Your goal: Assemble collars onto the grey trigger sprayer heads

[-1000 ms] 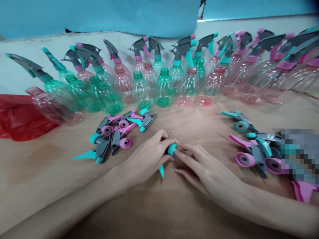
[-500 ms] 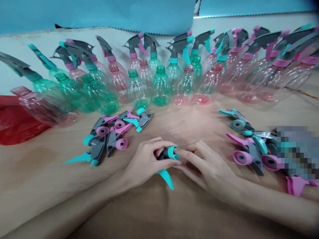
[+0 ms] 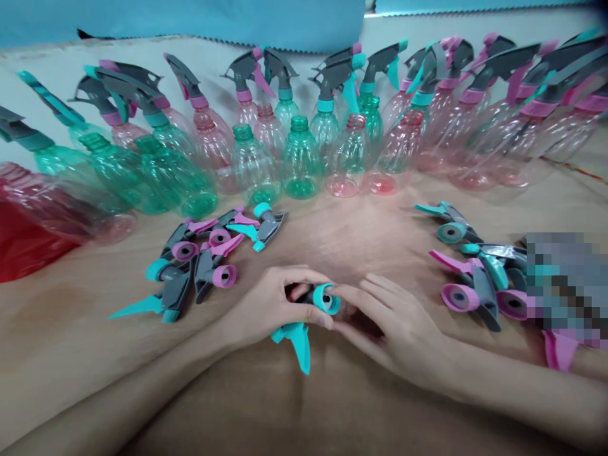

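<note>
A grey trigger spray head with a turquoise collar and trigger (image 3: 299, 345) is gripped in my left hand (image 3: 273, 307), thumb and fingers wrapped round its body. The open end of the collar faces me and to the right, with a dark hole inside a pale ring. My right hand (image 3: 394, 323) is curled against the collar from the right, index fingertip on its upper rim and thumb below. Part of the spray head's grey body is hidden by my left fingers.
Loose spray heads (image 3: 175, 285) lie to the left, more spray heads (image 3: 482, 294) to the right beside a blurred-out patch. Behind stand several open bottles (image 3: 301, 161) and bottles with heads fitted (image 3: 327, 95). A red bag (image 3: 33, 244) lies far left.
The spray head has turned in my hands: its collar opening now faces more towards me, and its trigger has swung left and down. My right index fingertip has moved from the opening to the rim.
</note>
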`<action>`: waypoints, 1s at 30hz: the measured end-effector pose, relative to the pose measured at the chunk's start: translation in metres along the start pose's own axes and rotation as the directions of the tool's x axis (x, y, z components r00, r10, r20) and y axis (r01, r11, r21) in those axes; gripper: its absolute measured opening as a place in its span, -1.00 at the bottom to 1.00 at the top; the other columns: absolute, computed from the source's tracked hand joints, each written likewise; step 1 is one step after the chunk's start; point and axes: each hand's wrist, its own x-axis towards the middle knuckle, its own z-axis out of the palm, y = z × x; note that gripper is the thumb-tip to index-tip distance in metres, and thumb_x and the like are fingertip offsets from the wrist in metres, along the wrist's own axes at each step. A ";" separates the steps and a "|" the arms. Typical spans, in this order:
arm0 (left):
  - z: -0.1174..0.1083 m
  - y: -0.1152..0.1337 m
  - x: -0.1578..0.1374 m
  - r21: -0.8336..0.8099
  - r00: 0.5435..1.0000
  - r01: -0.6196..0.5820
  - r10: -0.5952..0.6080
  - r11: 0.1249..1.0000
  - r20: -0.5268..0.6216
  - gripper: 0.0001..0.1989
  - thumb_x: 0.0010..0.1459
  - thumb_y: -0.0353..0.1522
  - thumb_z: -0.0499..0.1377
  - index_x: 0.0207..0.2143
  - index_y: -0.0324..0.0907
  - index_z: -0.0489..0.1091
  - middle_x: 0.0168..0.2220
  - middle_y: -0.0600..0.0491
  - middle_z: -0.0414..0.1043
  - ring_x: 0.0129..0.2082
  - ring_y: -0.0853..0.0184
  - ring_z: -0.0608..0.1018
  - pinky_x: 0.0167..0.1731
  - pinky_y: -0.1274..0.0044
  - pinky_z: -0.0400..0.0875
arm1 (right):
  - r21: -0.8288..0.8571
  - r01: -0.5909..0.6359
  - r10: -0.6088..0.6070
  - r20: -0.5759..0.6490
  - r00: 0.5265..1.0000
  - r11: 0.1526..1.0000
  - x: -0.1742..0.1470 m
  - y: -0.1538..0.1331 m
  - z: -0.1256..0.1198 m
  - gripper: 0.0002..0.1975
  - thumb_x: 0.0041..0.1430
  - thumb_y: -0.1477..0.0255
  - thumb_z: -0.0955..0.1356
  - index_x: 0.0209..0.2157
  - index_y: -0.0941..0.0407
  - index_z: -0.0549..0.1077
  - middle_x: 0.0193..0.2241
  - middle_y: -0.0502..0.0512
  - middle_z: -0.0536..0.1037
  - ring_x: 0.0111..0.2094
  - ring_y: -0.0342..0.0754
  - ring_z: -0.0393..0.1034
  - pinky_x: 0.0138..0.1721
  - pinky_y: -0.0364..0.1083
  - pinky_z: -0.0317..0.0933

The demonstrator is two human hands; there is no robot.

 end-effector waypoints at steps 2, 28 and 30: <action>-0.001 0.002 0.000 -0.033 0.998 0.034 -0.032 0.999 0.059 -0.70 -0.17 -0.35 0.43 -0.30 -0.13 0.54 -0.56 0.23 0.07 -0.52 0.47 0.24 -0.53 0.63 0.11 | 0.059 0.011 -0.011 -0.005 1.000 0.998 -0.002 -0.001 0.001 -0.76 0.27 0.44 0.29 -0.05 0.22 0.36 -0.44 0.05 0.48 -0.39 -0.08 0.34 -0.28 -0.06 0.30; 0.000 0.010 0.002 -0.030 0.968 0.113 -0.104 0.993 0.228 -0.70 -0.19 -0.27 0.44 -0.35 -0.14 0.53 -0.52 0.20 0.18 -0.46 0.42 0.27 -0.50 0.59 0.11 | 0.243 0.068 -0.074 0.018 0.997 0.968 0.003 -0.001 0.003 -0.91 0.28 0.50 0.23 -0.17 0.13 0.22 -0.46 -0.03 0.48 -0.56 -0.22 0.27 -0.55 -0.21 0.14; 0.000 0.009 0.002 -0.034 0.967 0.118 -0.107 0.992 0.229 -0.71 -0.20 -0.28 0.45 -0.38 -0.16 0.52 -0.51 0.21 0.17 -0.47 0.43 0.27 -0.51 0.58 0.11 | 0.236 0.068 -0.077 0.029 0.997 0.969 0.003 -0.001 0.003 -0.92 0.29 0.49 0.23 -0.18 0.14 0.22 -0.48 -0.04 0.46 -0.57 -0.22 0.26 -0.55 -0.22 0.14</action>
